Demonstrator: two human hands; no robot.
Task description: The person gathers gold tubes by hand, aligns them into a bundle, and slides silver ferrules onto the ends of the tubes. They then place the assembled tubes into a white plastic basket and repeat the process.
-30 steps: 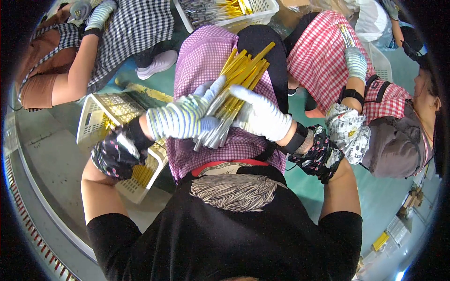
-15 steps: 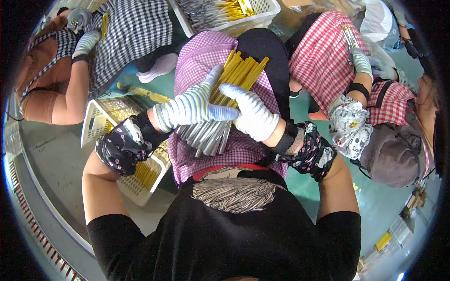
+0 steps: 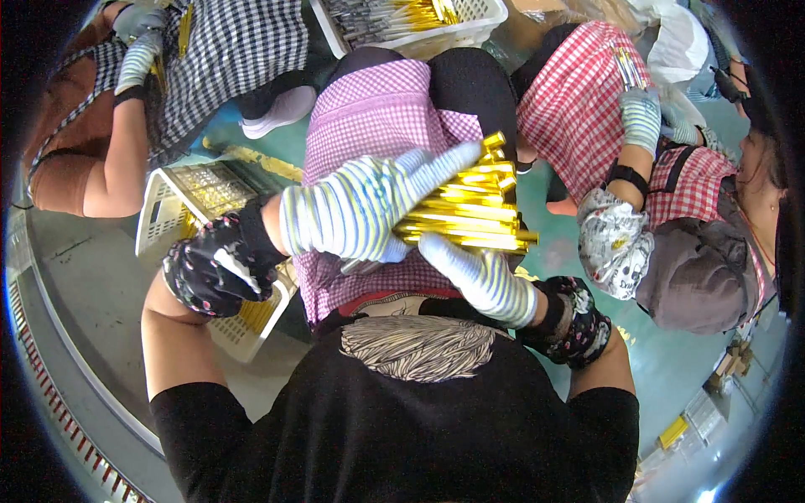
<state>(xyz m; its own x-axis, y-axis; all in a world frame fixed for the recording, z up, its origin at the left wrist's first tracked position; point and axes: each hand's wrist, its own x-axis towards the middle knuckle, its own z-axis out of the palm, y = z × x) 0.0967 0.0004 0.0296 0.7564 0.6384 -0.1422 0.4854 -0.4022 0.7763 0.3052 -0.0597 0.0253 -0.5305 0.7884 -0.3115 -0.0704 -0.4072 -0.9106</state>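
Observation:
A thick bundle of slim gold-and-silver tubes lies across my lap, its gold ends pointing right. My left hand, in a striped glove, is wrapped over the bundle from the left, with one finger stretched along its far side. Below, my right hand, gloved alike, supports the near side, its thumb pressed to the tubes. Most of the silver ends are hidden under my left hand. Under the bundle is a purple checked apron.
A white basket of similar gold and silver tubes stands ahead. Another white basket with gold pieces is at my left. A person in a black checked apron sits left; one in a red checked apron sits right, both holding tubes.
The bundle has turned clockwise, from gold ends pointing away to gold ends pointing right. My left hand has rolled over it, and my right hand has moved lower and nearer to me.

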